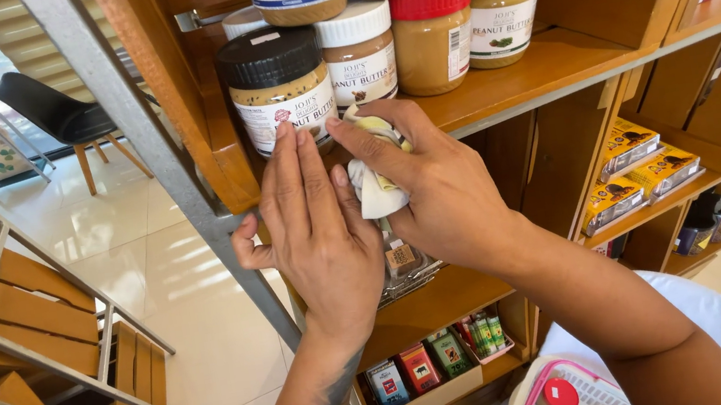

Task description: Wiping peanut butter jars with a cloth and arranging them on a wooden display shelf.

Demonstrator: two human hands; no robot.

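Observation:
My left hand (311, 224) is flat, fingers together, its fingertips touching the label of a black-lidded jar of brown spread (278, 86) at the shelf's front left. My right hand (434, 182) grips a crumpled white and pale yellow cloth (374, 186) and presses it near the foot of that jar. Next to it stand a white-lidded jar (360, 52), a red-lidded jar (433, 34) and a green-lidded jar (504, 5). Below my hands, a small clear packet (403, 263) shows partly.
The wooden shelf (549, 65) holds a second tier of jars above. Yellow boxes (635, 161) lie on lower shelves at right, small colourful packs (423, 366) in a tray below. A grey metal post (154, 157) runs diagonally. A pink-rimmed white basket (566, 396) is at the bottom; a black chair (57, 114) stands far left.

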